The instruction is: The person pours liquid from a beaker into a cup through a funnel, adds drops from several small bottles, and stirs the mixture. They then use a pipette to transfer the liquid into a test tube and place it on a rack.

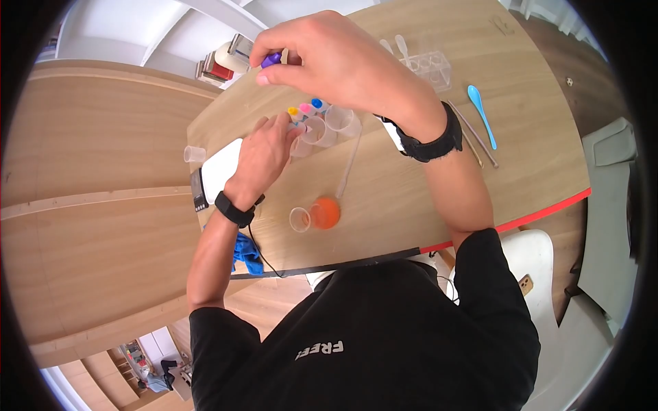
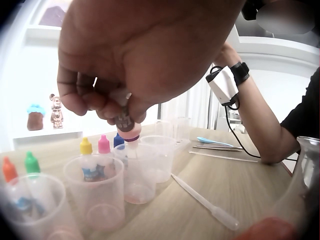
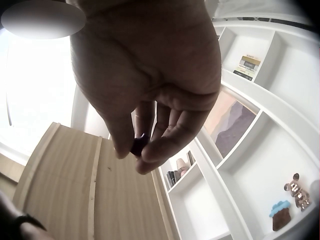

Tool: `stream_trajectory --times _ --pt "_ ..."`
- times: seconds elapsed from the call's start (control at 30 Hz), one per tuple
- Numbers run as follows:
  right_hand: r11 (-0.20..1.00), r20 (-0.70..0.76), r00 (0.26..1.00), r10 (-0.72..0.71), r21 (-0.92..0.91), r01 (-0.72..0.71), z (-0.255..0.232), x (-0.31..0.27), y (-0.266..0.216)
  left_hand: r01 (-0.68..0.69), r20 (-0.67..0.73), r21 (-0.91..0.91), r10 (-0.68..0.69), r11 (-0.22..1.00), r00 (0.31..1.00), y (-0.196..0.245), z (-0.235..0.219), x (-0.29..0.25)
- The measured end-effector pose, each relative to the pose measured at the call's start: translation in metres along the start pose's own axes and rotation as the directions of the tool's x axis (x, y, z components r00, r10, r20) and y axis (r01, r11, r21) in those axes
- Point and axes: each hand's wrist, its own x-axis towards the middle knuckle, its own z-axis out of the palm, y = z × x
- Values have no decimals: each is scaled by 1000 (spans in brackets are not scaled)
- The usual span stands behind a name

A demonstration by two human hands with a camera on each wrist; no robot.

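Observation:
My left hand point(image 1: 264, 154) grips a small dropper bottle point(image 2: 125, 118) upside down. The bottle's tip, ringed in purple, points into a clear plastic cup point(image 2: 137, 172). In the head view the fingers hide most of the bottle. My right hand point(image 1: 329, 61) is raised over the back of the table and pinches a small purple cap point(image 1: 271, 60) between thumb and fingers; the right wrist view shows the cap point(image 3: 139, 145) too. Beside the cups stand dropper bottles with a yellow cap point(image 2: 86, 146), pink cap point(image 2: 104, 143) and blue cap point(image 2: 118, 140).
A clear flask with orange liquid point(image 1: 326, 212) stands near the front edge. Close by lies a plastic pipette point(image 1: 348, 168). To the right are a clear rack point(image 1: 439, 72), a blue spoon point(image 1: 482, 116) and thin rods. At left are a white scale point(image 1: 221, 168) and a blue cloth point(image 1: 247, 253).

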Motion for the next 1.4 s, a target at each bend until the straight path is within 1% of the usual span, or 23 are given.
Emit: stream_trajectory --times 0.03,0.27,0.37,0.43,0.5,0.57,0.63,0.7,0.77,0.8,0.87,0.9,1.0,1.07,1.13,1.27,1.33,1.4 --pt "1000 -1 1000 0 0 0 0 0 0 8 16 8 -8 1000 1000 0 -1 0" --pt "1000 19 1000 4 -18 -4 -3 1 -1 -4 15 -13 4 1000 1000 2 0 0" --pt "999 -14 999 -37 -35 36 0 1 4 17 26 -6 -17 1000 1000 4 -3 1" --pt "998 -16 999 -41 -38 40 0 1 4 51 54 -25 -50 998 997 6 -4 2" --pt "998 -18 999 -45 -40 45 -1 1 2 50 57 -24 -49 998 997 6 -3 1" --pt "999 43 998 48 -19 -47 -6 0 -5 48 60 -22 -46 999 997 6 -3 2" --pt "998 56 996 65 -11 -64 -8 -1 -8 17 22 8 -17 1000 1000 7 -2 1" --pt "997 67 995 77 -4 -77 -8 0 -7 16 28 10 -16 1000 999 6 -3 2" --pt "999 29 999 23 -33 -22 -5 0 -4 15 35 8 -16 1000 999 7 -3 2" --pt "999 28 999 23 -34 -22 -3 0 0 31 46 -3 -31 1000 998 7 -3 2" --pt "996 -43 996 -77 -57 74 1 0 4 48 58 -14 -47 999 997 8 -3 1" --pt "995 -43 996 -79 -58 76 1 0 5 39 52 -14 -39 999 998 8 -3 2" --pt "998 -27 998 -51 -44 50 -2 0 1 48 43 -15 -47 999 998 8 -3 1" --pt "999 25 1000 17 -34 -16 -5 0 -2 64 39 -18 -63 998 997 9 -2 1" --pt "999 21 1000 18 -29 -17 -5 -2 -2 90 42 -37 -89 995 995 12 -4 0" --pt "999 13 1000 10 -43 -9 -5 -1 -1 70 34 -9 -69 998 997 8 -2 1" --pt "999 19 1000 13 -43 -12 -4 -1 -1 63 88 28 -65 998 994 7 -1 1" --pt "999 26 1000 14 -46 -13 -4 -1 -1 49 87 28 -51 998 995 8 -2 1"
